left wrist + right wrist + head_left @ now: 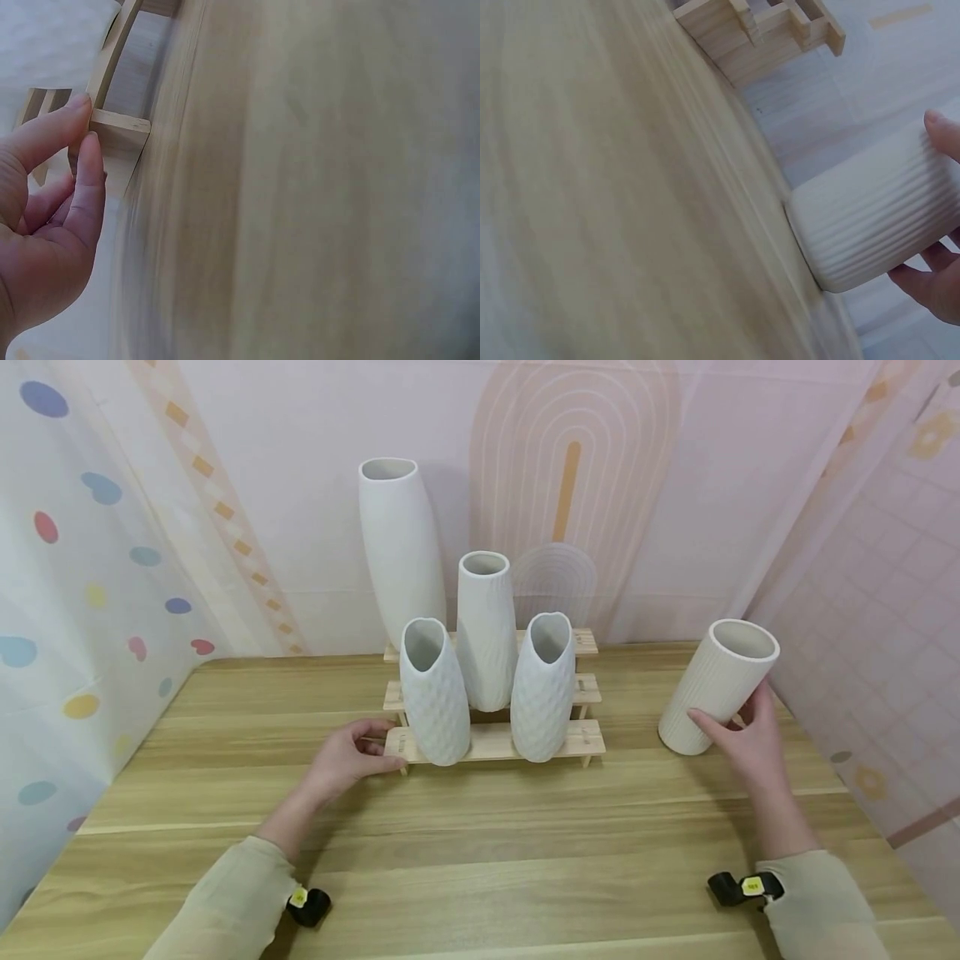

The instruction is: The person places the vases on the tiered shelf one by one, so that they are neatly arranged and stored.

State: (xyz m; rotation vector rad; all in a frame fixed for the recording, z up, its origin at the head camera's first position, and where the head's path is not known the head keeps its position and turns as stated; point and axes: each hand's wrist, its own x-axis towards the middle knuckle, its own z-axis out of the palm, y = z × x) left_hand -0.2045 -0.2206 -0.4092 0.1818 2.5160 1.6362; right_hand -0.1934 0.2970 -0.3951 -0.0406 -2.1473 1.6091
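My left hand (347,762) pinches the left end of the lowest step of a three-tiered wooden rack (491,743); the left wrist view shows thumb and fingertips on the board's end (120,124). To the right of the rack, my right hand (753,747) grips a white vertically ribbed vase (712,685), thumb in front and fingers behind it. The vase's base (810,247) is at the tabletop. Two dimpled white vases (435,702) stand on the lowest step, a grooved vase (486,635) behind them, and a tall smooth vase (402,552) at the back left.
The wood-grain table (480,860) extends in front of the rack and to both sides. A patterned curtain (300,510) hangs along its back edge, with more patterned fabric (885,610) on the right side. Black wrist straps (307,906) sit over both sleeves.
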